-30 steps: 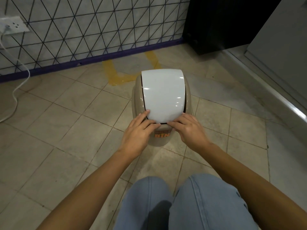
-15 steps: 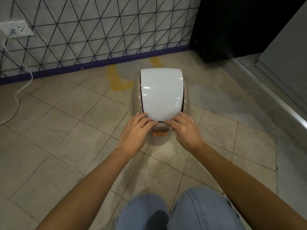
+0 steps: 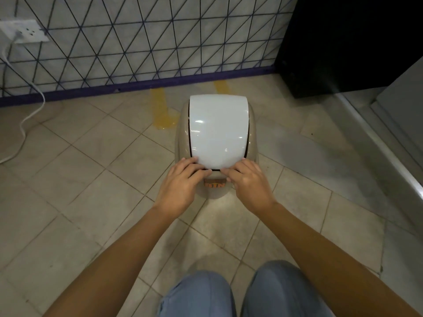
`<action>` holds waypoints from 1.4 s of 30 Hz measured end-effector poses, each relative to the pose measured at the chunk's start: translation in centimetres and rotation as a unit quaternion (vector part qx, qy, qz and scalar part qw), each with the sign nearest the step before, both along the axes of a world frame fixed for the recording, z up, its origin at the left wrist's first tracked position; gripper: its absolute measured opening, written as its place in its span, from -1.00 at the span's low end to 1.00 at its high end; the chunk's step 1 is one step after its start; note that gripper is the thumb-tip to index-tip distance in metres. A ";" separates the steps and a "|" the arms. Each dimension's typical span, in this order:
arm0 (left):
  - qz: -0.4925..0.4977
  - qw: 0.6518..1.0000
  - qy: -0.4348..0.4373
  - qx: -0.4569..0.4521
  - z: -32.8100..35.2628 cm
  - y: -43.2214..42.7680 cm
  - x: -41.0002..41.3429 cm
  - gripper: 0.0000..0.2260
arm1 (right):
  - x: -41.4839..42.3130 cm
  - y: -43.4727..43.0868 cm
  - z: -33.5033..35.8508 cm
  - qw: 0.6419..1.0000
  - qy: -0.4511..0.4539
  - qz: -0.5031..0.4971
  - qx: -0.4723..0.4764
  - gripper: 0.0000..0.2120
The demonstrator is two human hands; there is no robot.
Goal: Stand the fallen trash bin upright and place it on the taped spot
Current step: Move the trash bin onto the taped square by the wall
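Note:
The trash bin (image 3: 182, 138) stands upright on the tiled floor, seen from above: a beige body with a white curved swing lid (image 3: 217, 129) and an orange label on its near side. My left hand (image 3: 180, 181) and my right hand (image 3: 248, 181) both rest on the bin's near top edge, fingertips at the lid's front rim. Yellow tape (image 3: 161, 110) marks the floor just beyond the bin's left side, and a second strip (image 3: 221, 86) shows behind it. The bin hides the rest of the taped outline.
A wall with a black triangle grid and a purple baseboard (image 3: 137, 84) runs behind. A white socket (image 3: 25, 30) with a cable (image 3: 29, 115) is at far left. A black cabinet (image 3: 343, 42) and a metal threshold (image 3: 377, 145) are at right. My knees (image 3: 199, 294) are below.
The bin has slid away from me toward the wall and now covers more of the yellow tape. Both hands stayed on its near top edge and went with it.

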State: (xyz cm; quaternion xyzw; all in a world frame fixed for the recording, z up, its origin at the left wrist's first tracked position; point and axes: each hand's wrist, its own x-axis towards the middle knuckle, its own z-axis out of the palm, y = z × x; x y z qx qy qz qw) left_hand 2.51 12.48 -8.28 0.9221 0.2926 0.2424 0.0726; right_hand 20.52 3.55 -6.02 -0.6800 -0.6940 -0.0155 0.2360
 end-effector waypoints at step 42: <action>0.144 0.936 -0.238 -0.216 -0.9 4.0 2.1 -0.30 | 1.9 4.4 -1.2 0.975 0.141 -0.163 -0.049 -0.08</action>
